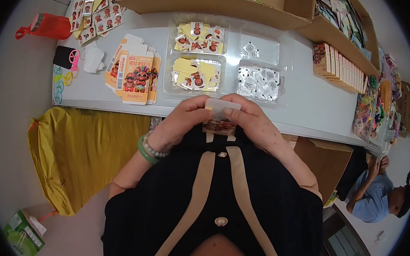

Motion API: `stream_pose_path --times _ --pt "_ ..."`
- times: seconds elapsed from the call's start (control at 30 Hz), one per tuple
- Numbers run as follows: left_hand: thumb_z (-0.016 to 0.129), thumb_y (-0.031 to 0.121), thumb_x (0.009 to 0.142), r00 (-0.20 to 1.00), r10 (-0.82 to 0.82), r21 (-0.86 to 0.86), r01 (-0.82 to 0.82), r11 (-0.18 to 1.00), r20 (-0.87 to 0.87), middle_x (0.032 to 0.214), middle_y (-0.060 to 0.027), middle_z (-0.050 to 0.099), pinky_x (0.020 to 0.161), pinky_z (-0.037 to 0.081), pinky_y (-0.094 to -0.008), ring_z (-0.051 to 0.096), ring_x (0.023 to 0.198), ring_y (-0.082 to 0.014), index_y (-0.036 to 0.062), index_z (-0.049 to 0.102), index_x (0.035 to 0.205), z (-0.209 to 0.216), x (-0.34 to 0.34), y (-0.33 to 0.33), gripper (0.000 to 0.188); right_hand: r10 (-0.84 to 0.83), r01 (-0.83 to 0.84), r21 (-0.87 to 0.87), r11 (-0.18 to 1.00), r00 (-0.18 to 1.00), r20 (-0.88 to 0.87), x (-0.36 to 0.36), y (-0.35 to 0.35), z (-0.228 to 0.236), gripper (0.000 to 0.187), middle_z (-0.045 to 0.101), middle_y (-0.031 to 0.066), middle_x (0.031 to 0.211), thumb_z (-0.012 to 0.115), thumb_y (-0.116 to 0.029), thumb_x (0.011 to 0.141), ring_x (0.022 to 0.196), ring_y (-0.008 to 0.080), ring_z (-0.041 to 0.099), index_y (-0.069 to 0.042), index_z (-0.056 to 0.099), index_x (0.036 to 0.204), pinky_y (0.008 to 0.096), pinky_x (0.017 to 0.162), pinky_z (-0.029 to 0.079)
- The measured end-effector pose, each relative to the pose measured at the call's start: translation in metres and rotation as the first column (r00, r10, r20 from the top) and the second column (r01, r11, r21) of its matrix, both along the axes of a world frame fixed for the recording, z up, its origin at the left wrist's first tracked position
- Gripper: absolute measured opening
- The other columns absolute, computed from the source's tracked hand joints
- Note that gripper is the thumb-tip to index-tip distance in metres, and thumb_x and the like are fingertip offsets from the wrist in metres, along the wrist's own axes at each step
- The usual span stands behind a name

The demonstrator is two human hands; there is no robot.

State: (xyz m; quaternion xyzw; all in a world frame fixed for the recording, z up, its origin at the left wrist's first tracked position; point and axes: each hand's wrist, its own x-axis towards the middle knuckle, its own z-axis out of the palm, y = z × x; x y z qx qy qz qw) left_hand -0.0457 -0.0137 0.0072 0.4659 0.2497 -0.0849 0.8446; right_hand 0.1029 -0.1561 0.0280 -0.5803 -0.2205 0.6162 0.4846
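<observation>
Close to my body, at the table's front edge, my left hand (185, 116) and my right hand (255, 120) both hold a small printed carton (219, 127). Its pale flap shows between my two thumbs; the rest is partly hidden by my fingers. Just beyond my hands stands a clear plastic tray (232, 49) with compartments. Cut sticker pieces (197, 75) with yellow backing fill its left side. White packets with black marks (258, 83) lie in the near right compartment, and a few more in the far right one. Flat orange cartons (136, 78) are stacked left of the tray.
Cardboard boxes (213, 7) of colourful goods line the far side. A row of filled cartons (335, 63) stands at right. Sticker sheets (96, 11), a red pouch (50, 26) and a black phone-like object (66, 57) lie left. Another person (376, 192) works at far right.
</observation>
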Motion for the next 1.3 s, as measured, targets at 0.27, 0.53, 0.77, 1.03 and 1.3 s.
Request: stream_pose_path --times 0.27,0.53,0.77,1.03,1.3 --pt "0.052 0.021 0.092 0.998 0.057 -0.02 -0.057 0.998 -0.017 0.104 -0.0044 0.061 0.075 0.046 -0.0223 0.055 0.093 -0.0067 0.0015 0.056 0.118 -0.017 -0.004 0.007 0.032 -0.045 -0.361 0.288 0.887 0.553 0.832 0.011 0.002 -0.006 0.028 0.06 0.0108 0.096 0.063 -0.005 0.082 0.084 0.0226 0.059 -0.003 0.06 0.11 0.0294 0.074 0.049" --pt "0.054 0.021 0.093 0.965 -0.045 0.313 -0.039 0.949 0.258 0.108 -0.0053 0.06 0.083 0.045 -0.0249 0.055 0.096 -0.0106 0.0001 0.057 0.116 -0.022 0.0 0.002 0.032 -0.015 -0.342 0.205 0.917 0.486 0.874 0.01 -0.002 0.001 0.023 0.059 0.0097 0.089 0.069 -0.004 0.074 0.082 0.0247 0.059 -0.002 0.062 0.096 0.0317 0.067 0.048" --pt "0.053 0.011 0.093 0.981 -0.03 0.507 -0.072 0.859 0.19 0.099 -0.005 0.065 0.079 0.046 -0.0226 0.056 0.089 -0.0085 -0.0006 0.059 0.114 -0.006 -0.001 -0.003 0.025 0.009 -0.13 0.119 0.984 0.71 0.704 0.004 0.004 0.003 0.01 0.057 0.0084 0.083 0.064 -0.002 0.079 0.073 0.0192 0.057 0.0 0.063 0.089 0.0304 0.065 0.046" --pt "0.054 0.013 0.093 0.976 -0.012 0.373 -0.073 0.925 0.219 0.102 -0.0053 0.065 0.083 0.046 -0.0226 0.057 0.093 -0.0092 -0.0006 0.062 0.111 -0.013 -0.004 0.0 0.024 -0.04 -0.224 0.198 0.954 0.56 0.828 0.003 0.003 0.003 0.008 0.057 0.0086 0.077 0.063 -0.007 0.08 0.073 0.0266 0.058 -0.004 0.064 0.087 0.0341 0.063 0.047" --pt "0.052 0.017 0.094 0.97 -0.032 0.264 -0.034 0.964 0.24 0.112 -0.0068 0.063 0.091 0.043 -0.0249 0.055 0.103 -0.0112 0.0015 0.059 0.119 -0.02 -0.012 0.002 0.03 0.032 -0.288 0.178 0.941 0.6 0.799 0.002 -0.008 -0.001 0.023 0.059 0.0136 0.099 0.06 0.001 0.082 0.088 0.0261 0.06 0.0 0.061 0.106 0.0313 0.073 0.049"
